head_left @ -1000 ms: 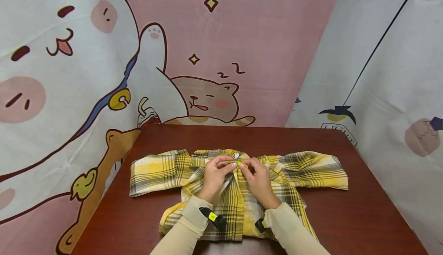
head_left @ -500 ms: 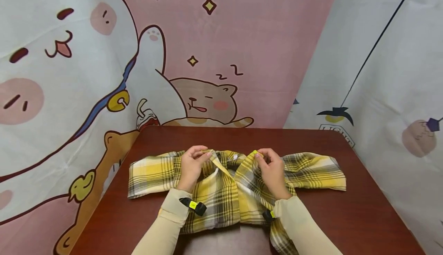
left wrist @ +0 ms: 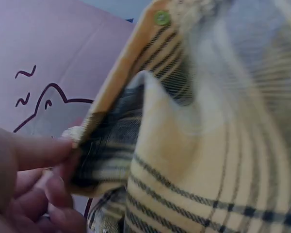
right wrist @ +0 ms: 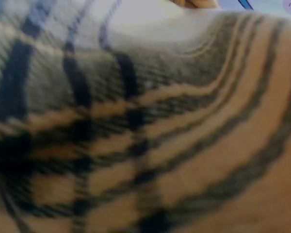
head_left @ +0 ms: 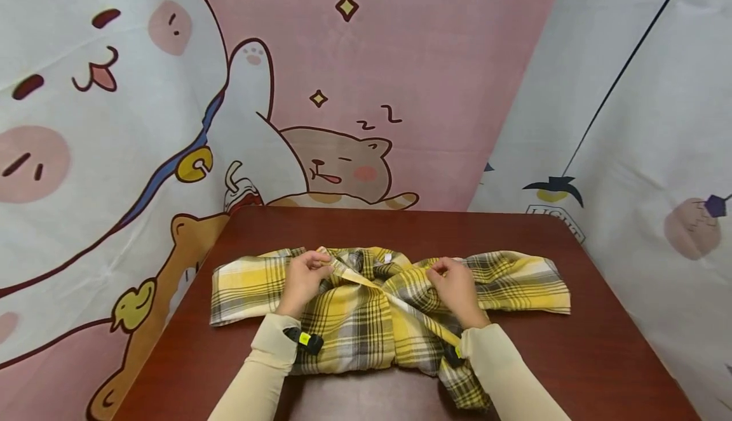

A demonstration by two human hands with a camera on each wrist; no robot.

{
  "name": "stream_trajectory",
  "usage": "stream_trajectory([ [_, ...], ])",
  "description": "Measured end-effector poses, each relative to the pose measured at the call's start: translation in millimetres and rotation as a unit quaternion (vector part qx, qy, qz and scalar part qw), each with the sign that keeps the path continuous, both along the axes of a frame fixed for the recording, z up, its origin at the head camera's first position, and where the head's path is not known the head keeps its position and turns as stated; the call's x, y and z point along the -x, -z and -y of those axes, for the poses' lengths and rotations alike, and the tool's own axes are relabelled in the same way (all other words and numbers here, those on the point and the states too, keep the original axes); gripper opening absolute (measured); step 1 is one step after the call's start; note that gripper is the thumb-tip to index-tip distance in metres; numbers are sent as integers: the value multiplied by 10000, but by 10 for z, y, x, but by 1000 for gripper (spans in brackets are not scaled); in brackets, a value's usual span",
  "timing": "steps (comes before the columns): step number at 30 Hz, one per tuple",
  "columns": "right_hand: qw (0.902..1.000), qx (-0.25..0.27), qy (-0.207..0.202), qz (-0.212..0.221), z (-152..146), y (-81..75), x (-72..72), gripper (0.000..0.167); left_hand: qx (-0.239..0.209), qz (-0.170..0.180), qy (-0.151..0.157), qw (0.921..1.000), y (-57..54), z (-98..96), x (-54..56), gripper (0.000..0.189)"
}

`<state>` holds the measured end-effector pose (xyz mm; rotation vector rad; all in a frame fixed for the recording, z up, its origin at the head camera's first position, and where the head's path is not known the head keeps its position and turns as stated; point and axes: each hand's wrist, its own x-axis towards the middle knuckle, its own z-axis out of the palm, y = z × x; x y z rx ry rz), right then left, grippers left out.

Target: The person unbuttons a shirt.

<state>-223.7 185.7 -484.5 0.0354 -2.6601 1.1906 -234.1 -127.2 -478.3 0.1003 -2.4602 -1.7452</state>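
A yellow, grey and white plaid shirt (head_left: 360,319) lies on the table with both sleeves spread, its front parted in a V at the collar. My left hand (head_left: 302,280) pinches the edge of the left front panel, drawn out to the side. The left wrist view shows that hand (left wrist: 39,179) with thumb and fingertips on the cloth edge; a green button (left wrist: 162,18) sits farther up an edge. On the other side, my right hand (head_left: 456,289) pinches the right panel with curled fingers. In the right wrist view, blurred plaid cloth (right wrist: 136,131) hides nearly all of it.
The dark red-brown table (head_left: 583,357) extends around the shirt. Behind it hangs a pink and white cartoon backdrop (head_left: 446,91). A white label (head_left: 387,258) shows inside the collar. Each wrist wears a black strap with a yellow tag.
My hands have moved from together at the collar to wide apart, pulling the front panels open. The right panel has folded outward and now droops lower, and the lower front has bunched up.
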Motion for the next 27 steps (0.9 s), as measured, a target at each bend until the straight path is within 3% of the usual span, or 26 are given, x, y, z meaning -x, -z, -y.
stream_trajectory([
  [4,9971,-663,-246,286,42,-23,-4,12,686,242,229,9971,-6,12,-47,18],
  [9,9960,-738,-325,-374,213,-237,-73,36,1148,31,994,9884,-134,-152,-134,32],
  [13,9940,-334,-670,-801,425,-373,-122,39,1412,-71,2109,9672,-171,-386,-177,37],
  [15,9926,-73,-995,-698,527,-404,-141,40,1583,24,2567,9534,-142,-503,-188,37],
  [17,9900,160,-1348,-393,611,-390,-147,41,1705,97,2823,9440,-90,-593,-197,35],
  [19,9852,355,-1675,21,670,-338,-146,44,1819,134,2846,9411,-36,-652,-205,27],
  [23,9714,486,-2199,755,709,-192,-149,50,1908,27,2614,9462,37,-698,-215,21],
  [27,9621,321,-2512,1013,685,-90,-154,51,1960,-287,2348,9517,58,-699,-228,20],
])
